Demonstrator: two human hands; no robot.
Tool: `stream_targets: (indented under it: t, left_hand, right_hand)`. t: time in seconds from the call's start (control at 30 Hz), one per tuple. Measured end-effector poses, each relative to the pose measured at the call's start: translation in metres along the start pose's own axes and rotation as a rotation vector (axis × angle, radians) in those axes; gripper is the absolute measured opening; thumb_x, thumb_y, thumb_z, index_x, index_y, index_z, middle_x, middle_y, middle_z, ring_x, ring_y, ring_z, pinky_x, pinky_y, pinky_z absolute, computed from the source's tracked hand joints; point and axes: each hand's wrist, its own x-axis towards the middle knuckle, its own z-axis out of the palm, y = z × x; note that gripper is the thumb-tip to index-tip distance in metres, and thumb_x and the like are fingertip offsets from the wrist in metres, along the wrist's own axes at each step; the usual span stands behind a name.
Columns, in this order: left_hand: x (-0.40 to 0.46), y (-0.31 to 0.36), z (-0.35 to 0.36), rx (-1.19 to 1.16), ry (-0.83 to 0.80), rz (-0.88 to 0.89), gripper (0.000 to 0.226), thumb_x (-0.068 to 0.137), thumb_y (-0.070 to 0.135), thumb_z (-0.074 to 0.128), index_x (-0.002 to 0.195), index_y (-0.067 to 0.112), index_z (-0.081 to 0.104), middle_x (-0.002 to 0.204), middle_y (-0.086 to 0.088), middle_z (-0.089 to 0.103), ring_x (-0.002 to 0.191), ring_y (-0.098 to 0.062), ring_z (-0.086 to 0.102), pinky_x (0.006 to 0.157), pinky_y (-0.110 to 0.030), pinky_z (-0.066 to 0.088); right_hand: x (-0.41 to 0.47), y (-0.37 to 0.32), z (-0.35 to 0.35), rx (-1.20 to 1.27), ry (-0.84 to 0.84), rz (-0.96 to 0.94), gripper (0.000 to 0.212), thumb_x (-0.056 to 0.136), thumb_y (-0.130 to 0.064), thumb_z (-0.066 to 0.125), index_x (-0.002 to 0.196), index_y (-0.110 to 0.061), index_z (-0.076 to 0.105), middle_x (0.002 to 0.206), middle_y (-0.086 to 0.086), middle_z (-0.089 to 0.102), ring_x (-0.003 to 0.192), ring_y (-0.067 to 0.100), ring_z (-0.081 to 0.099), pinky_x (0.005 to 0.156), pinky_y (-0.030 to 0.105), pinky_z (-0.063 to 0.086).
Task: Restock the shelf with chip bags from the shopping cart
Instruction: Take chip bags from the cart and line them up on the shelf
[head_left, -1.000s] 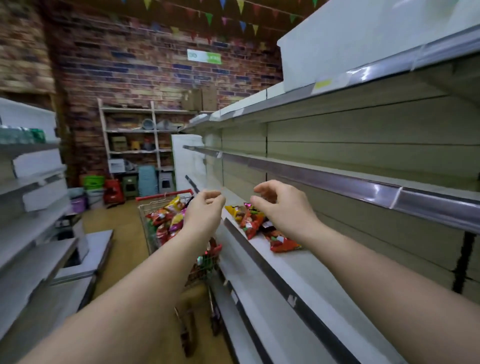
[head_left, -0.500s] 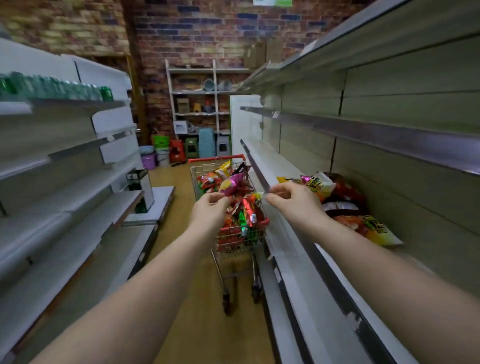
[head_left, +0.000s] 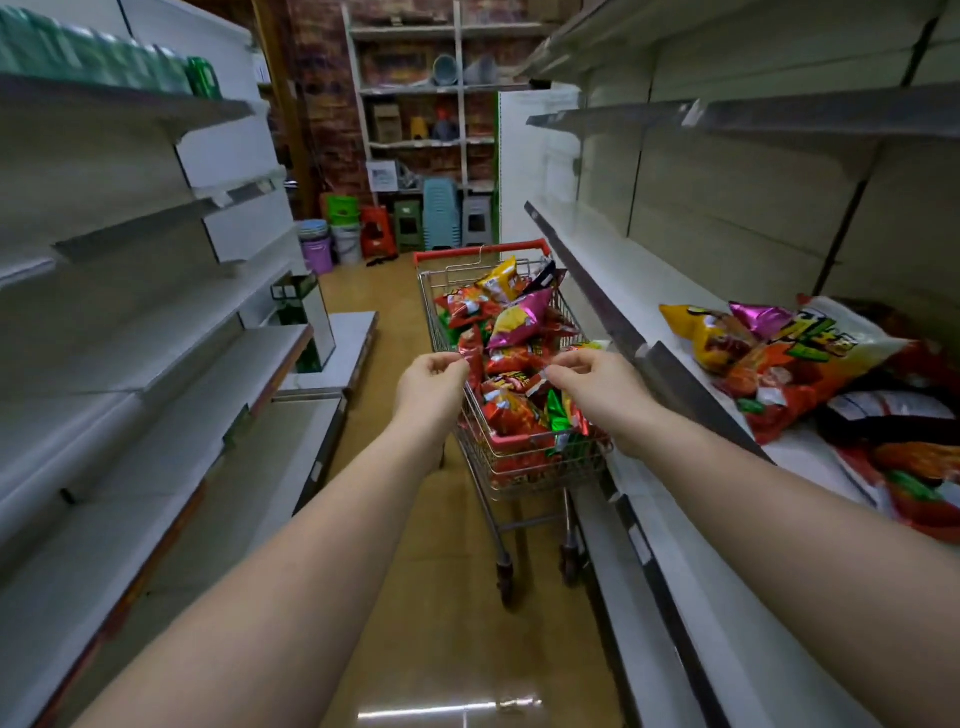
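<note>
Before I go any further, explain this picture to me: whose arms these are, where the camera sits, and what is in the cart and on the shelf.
There is no machine here. The two bare arms belong to a person, and the single picture comes from a wide-angle camera worn on that person's head, looking forward and down an aisle.

Ahead stands a shopping cart heaped with chip bags, mostly red, with yellow, pink and green ones. Both hands reach over its near end. The left hand seems to pinch the edge of a red bag; the right hand has curled fingers at the top of the pile, but whether it holds a bag is unclear.

On the person's right, a grey shelf already carries several bags, lying flat and overlapping. The shelves on the left carry green cans up high.
</note>
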Motion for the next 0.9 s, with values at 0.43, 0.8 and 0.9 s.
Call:
stream_targets:
  t: [0.43,0.8,0.9]
  left_hand:
    - [0.215,-0.019,0.039,0.072,-0.113,-0.134,0.02,0.098,0.025,0.049,0.116,0.019,0.048,0.085,0.01,0.052,0.069,-0.002,0.052,0.053,-0.019,0.038]
    - [0.418,-0.043,0.139,0.119,-0.142,-0.207,0.02,0.096,0.029,0.052,0.111,0.016,0.056,0.114,-0.01,0.062,0.093,-0.022,0.057,0.078,-0.031,0.047]
    - [0.454,-0.05,0.154,0.122,-0.16,-0.248,0.029,0.097,0.026,0.05,0.121,0.01,0.054,0.111,-0.011,0.059,0.09,-0.02,0.052,0.073,-0.028,0.041]
  right_hand:
    - [0.196,0.036,0.062,0.08,0.012,0.241,0.027,0.093,-0.03,0.053,0.116,-0.017,0.061,0.107,-0.002,0.057,0.098,0.015,0.05,0.081,0.028,0.039]
    - [0.42,0.102,0.085,0.077,0.0,0.274,0.028,0.092,-0.027,0.054,0.116,-0.014,0.063,0.12,0.006,0.062,0.109,0.024,0.055,0.089,0.031,0.042]
    - [0.465,0.113,0.094,0.08,-0.022,0.302,0.03,0.092,-0.027,0.055,0.117,-0.013,0.063,0.121,0.006,0.062,0.111,0.024,0.055,0.089,0.03,0.041]
